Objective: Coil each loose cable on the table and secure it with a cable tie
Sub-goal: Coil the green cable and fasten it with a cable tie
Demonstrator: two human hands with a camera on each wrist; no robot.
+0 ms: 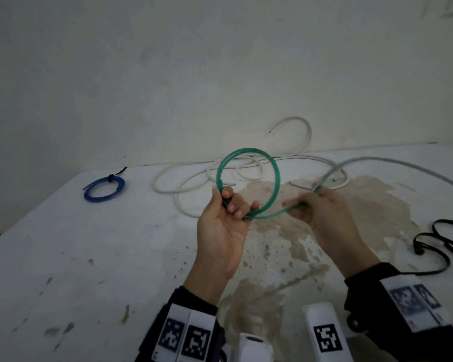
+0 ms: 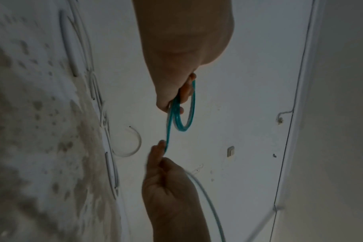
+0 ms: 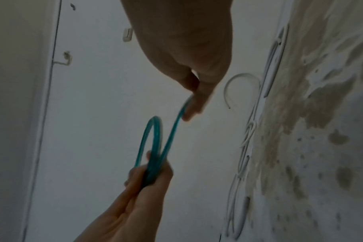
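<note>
A green cable (image 1: 249, 182) is being wound into a ring above the middle of the table (image 1: 63, 257). The ring is being gripped at its 7 o'clock edge by the left hand (image 1: 226, 218). The fingers (image 1: 236, 205) are curled around the stacked loops there, so the loops are being kept from springing apart. The ring is being held upright, most likely so each new turn can be laid next to the others.

The loose part of the green cable is being pinched by the right hand (image 1: 322, 207), at about 4 o'clock from the ring. That part is being kept stretched between the two hands, so it can be guided without twisting. Past the right hand, the rest of the cable is sweeping away toward 2 o'clock and looks blurred. A good length is not yet wound, so the coiling is judged to be about halfway done.

A tangled white cable (image 1: 194, 184) is lying at 12 o'clock on the table, behind the hands. It is not yet coiled. A blue cable (image 1: 104, 189) is lying at 10 o'clock, already wound into a ring and closed with a black tie (image 1: 115, 173). More black ties (image 1: 439, 246) are lying at 3 o'clock, just beside the right arm, likely so one can be reached easily.
</note>
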